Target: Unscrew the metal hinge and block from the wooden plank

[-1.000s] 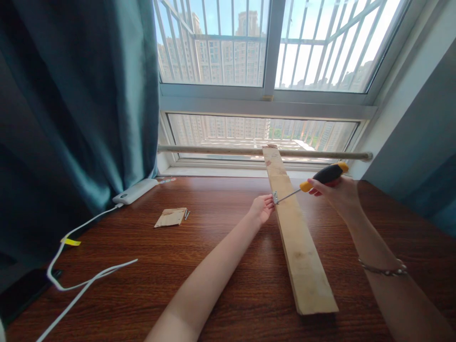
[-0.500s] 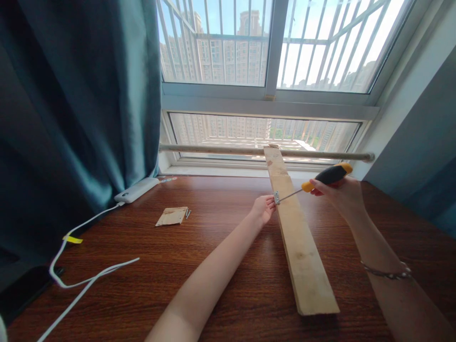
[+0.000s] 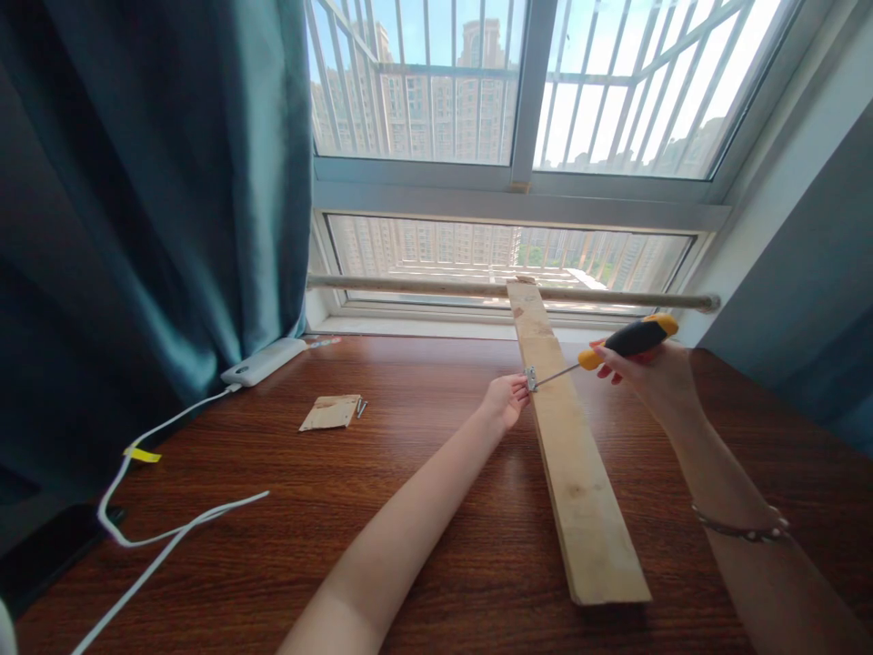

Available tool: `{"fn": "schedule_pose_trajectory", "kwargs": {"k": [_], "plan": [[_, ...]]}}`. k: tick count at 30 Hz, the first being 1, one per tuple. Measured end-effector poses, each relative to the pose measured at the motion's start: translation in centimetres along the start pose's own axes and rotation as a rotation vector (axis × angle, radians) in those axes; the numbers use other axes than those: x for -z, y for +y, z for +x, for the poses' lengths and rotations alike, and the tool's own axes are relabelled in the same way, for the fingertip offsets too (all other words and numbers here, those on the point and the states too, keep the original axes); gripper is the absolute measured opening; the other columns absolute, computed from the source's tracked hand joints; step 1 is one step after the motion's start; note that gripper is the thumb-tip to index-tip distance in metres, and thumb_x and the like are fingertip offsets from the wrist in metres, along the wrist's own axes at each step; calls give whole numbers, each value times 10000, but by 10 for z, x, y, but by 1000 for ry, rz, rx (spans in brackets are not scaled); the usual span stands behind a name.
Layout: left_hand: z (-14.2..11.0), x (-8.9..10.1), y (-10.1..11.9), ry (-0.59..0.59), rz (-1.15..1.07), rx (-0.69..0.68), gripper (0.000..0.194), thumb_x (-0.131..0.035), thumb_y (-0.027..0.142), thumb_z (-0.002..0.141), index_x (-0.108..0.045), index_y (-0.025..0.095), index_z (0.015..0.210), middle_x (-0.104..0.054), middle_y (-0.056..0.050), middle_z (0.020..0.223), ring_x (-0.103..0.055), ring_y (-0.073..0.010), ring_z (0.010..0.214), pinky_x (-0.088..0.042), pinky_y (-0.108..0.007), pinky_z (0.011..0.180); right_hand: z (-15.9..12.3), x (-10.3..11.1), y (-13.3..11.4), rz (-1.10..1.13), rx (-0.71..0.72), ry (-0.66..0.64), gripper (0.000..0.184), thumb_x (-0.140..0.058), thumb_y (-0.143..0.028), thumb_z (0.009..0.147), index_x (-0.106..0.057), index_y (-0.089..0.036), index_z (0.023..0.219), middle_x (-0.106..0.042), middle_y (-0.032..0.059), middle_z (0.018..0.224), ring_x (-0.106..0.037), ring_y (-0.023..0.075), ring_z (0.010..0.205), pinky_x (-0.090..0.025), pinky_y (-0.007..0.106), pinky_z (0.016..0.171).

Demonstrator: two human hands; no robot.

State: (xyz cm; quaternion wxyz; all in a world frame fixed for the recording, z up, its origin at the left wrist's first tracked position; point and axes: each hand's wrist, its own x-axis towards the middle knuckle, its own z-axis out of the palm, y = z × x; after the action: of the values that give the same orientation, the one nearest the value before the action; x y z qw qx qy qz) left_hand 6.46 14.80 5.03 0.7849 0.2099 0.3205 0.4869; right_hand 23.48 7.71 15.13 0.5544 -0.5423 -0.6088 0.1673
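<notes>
A long pale wooden board (image 3: 587, 482) slopes away from me, its far end resting at the rail by the window. On its left edge, partway up, sits a small metal hinge (image 3: 530, 378). My left hand (image 3: 508, 398) is closed at that edge, its fingertips pressed against the hinge. My right hand (image 3: 641, 364) is wrapped round a yellow-and-black screwdriver (image 3: 631, 338). The thin shaft points down to the left, and its tip meets the hinge. Whether a screw is under the tip is too small to tell.
A piece of cardboard (image 3: 330, 412) and a few screws (image 3: 361, 408) lie on the brown wooden surface (image 3: 409, 455) to the left. Farther left are a white power strip (image 3: 265, 361), a white cable (image 3: 205, 517) and a dark curtain (image 3: 170, 182). A rail (image 3: 423, 287) crosses before the window.
The fingers of my right hand have shifted slightly on the screwdriver handle. Its tip stays at the hinge, and my left hand keeps its place. The whole view has moved a little.
</notes>
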Motion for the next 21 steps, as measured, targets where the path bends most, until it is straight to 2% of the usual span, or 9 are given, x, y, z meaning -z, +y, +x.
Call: {"fn": "schedule_pose_trajectory", "kwargs": {"k": [2, 5, 11, 14, 21], "plan": [[0, 0, -1, -9, -12, -8, 160, -485, -12, 710, -614, 82, 721, -652, -79, 678, -595, -106, 579, -462, -202, 605, -2, -3, -7, 122, -24, -42, 288, -721, -391, 629, -642, -152, 768, -701, 73, 754, -605, 153, 458, -479, 247, 369], [0, 0, -1, -4, -25, -15, 156, -496, -21, 703, -622, 70, 718, -654, -86, 682, -606, -108, 593, -470, -208, 639, -3, -2, -13, 288, -80, -104, 326, -768, -338, 580, -617, -150, 799, -698, 83, 852, -628, 160, 512, -528, 258, 429], [-1, -2, -1, -1, 34, -6, 157, -546, 19, 705, -650, 85, 803, -673, -85, 715, -635, -145, 683, -489, -241, 699, 0, 11, -11, 327, -171, -233, 392, -816, -314, 488, -667, -143, 808, -700, 87, 862, -670, 219, 660, -591, 322, 606], [-1, -2, -1, 6, 31, -6, 156, -526, 13, 710, -643, 83, 785, -671, -86, 710, -631, -136, 670, -488, -227, 677, 0, 12, -6, 239, -155, -196, 385, -813, -356, 475, -681, -141, 767, -705, 88, 804, -673, 241, 654, -589, 345, 602], [-1, -1, -1, 4, 5, -15, 148, -500, -12, 698, -611, 71, 750, -659, -80, 688, -602, -99, 583, -474, -196, 607, 1, 4, 3, -238, -1, 23, 370, -725, -484, 574, -678, -126, 655, -666, 64, 568, -648, 210, 526, -519, 267, 481]]}}
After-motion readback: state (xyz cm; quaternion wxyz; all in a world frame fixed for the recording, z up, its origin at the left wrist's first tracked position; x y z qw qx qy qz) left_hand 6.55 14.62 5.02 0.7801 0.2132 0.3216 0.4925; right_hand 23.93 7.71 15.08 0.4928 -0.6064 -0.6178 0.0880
